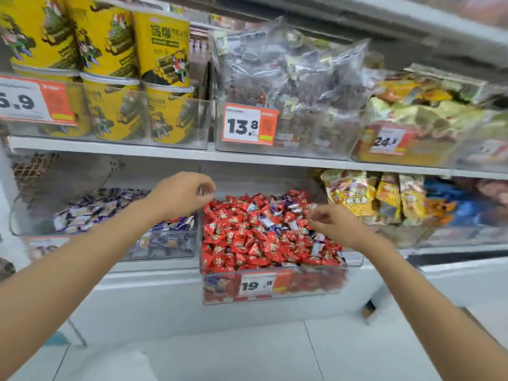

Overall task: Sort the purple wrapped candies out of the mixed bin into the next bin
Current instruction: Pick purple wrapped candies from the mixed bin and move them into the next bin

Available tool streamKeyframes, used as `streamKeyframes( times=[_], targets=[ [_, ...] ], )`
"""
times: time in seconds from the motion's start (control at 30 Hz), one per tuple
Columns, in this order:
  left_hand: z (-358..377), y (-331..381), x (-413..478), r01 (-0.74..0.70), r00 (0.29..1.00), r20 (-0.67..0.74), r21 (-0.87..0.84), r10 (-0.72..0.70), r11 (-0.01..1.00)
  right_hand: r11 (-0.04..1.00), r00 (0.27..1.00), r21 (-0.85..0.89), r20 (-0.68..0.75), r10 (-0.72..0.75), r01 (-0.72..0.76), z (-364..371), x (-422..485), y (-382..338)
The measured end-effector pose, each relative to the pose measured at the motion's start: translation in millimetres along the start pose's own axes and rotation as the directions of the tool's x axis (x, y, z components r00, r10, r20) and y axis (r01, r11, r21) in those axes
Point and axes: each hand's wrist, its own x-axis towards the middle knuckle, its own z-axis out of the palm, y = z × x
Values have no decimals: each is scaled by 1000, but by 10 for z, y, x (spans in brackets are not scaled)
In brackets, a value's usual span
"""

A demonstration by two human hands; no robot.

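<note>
White store shelving fills the view, with a pale tiled floor at 6 o'clock. On the lower shelf 2 clear bins stand side by side. The mixed bin, near the centre, carries a price tag reading 19.8 on its front wall. It is heaped with red candies, and purple wrapped candies are scattered among them, mostly towards 12 o'clock of the heap. The next bin, at 9 o'clock of the mixed bin, holds a purple pile.

The left hand hovers over the wall between the 2 bins, fingers bunched against the thumb. A pale blur shows at the fingertips, and I cannot tell whether they grip a candy. The right hand reaches over the 3 o'clock edge of the heap with curled fingers. Whether it pinches anything cannot be told.

Yellow tubs and clear bags fill the upper shelf, at 11 and 1 o'clock.
</note>
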Motion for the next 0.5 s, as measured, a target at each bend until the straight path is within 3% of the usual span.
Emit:
streamKeyframes(
  times=[0.13, 0.23, 0.5],
  targets=[
    [46, -349, -144, 220, 975, -14, -136, -224, 966, 997, 999, 46, 5, -54, 54, 124, 16, 66],
    [166, -710, -294, 347, 938, 63, -111, -342, 931, 992, 993, 50, 20, -114, 113, 347, 149, -57],
    [681, -1117, -72, 389, 895, 239, -3, -377, 921, 988, 992, 109, 41, -116, 111, 736, 454, -350]
  ],
)
